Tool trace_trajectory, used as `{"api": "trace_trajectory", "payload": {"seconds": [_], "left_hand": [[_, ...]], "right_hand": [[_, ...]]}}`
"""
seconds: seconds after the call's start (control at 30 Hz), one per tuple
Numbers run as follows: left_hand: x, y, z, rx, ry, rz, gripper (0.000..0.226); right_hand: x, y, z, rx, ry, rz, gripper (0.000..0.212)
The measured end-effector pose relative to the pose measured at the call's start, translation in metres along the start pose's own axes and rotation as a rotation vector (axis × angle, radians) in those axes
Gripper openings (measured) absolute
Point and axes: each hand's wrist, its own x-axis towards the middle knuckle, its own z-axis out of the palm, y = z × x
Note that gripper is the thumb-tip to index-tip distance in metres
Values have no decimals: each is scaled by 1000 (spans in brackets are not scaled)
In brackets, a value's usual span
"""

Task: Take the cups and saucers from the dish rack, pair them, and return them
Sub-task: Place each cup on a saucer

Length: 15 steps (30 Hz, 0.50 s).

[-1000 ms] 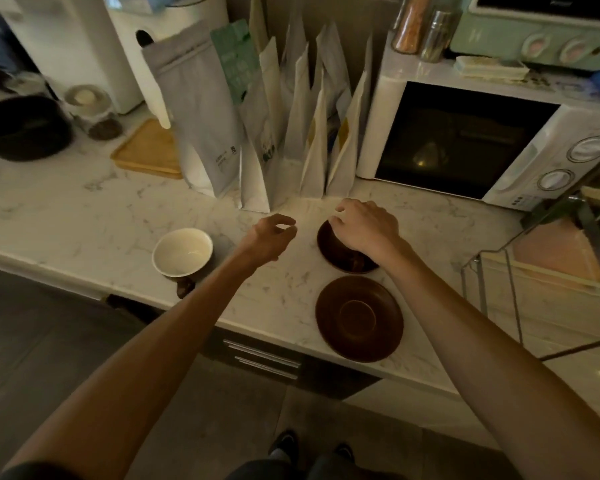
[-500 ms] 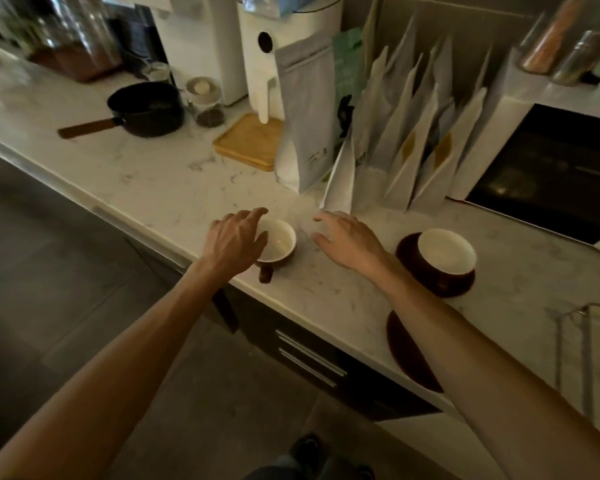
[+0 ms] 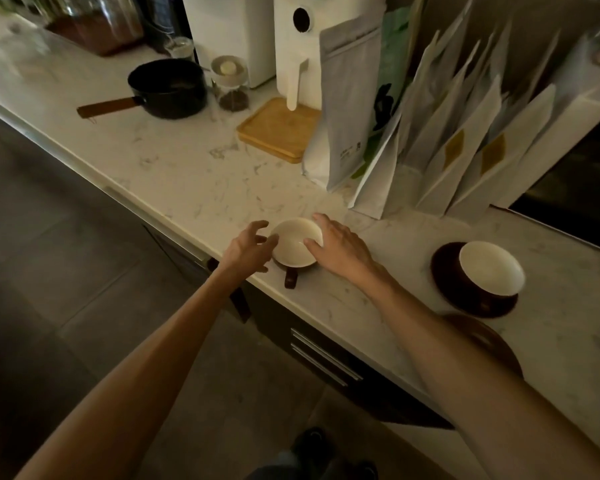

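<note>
Both hands meet at a brown cup (image 3: 294, 247) with a cream inside, which stands on the marble-patterned worktop (image 3: 187, 168) close to its front edge, its dark handle (image 3: 290, 278) pointing toward the person. The left hand (image 3: 248, 247) is spread wide with curled fingers at the cup's left side, touching or nearly touching the rim; the right hand (image 3: 340, 249) lies against the cup's right side, fingers reaching round the rim, though a firm grip cannot be told. Well to the right of the right hand a second cup (image 3: 490, 270) sits on a dark saucer (image 3: 444, 271), and a bare brown saucer (image 3: 482, 337) lies partly hidden behind the right forearm. Beyond the hands stand a tall grey pouch (image 3: 347, 109) with small print too blurred to read and a row of white paper bags (image 3: 465, 150), two bearing yellow labels without legible writing. Farther left are a wooden tray (image 3: 274, 133), a white appliance (image 3: 295, 46), a small glass jar (image 3: 230, 84) and a black saucepan (image 3: 167, 88) with a wooden handle. The room is dim, with grey floor tiles (image 3: 66, 271) and dark drawers (image 3: 326, 358) under the worktop.
</note>
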Motion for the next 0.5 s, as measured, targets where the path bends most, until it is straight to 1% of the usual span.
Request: {"api": "trace_trajectory", "payload": {"seconds": [0.07, 0.13, 0.27, 0.37, 0.5], "left_hand": [[3, 1, 3, -89, -31, -44, 53], [6, 1, 6, -112, -46, -78, 51], [7, 1, 9, -91, -85, -104, 48], [8, 2, 11, -66, -67, -100, 48], [5, 9, 15, -39, -77, -81, 50]], "right_hand": [[3, 0, 3, 16, -21, 34, 58], [5, -2, 4, 23, -48, 68, 57], [5, -6, 3, 109, -84, 149, 47], [2, -7, -1, 229, -100, 212, 45], [-5, -6, -6, 284, -95, 251, 45]]}}
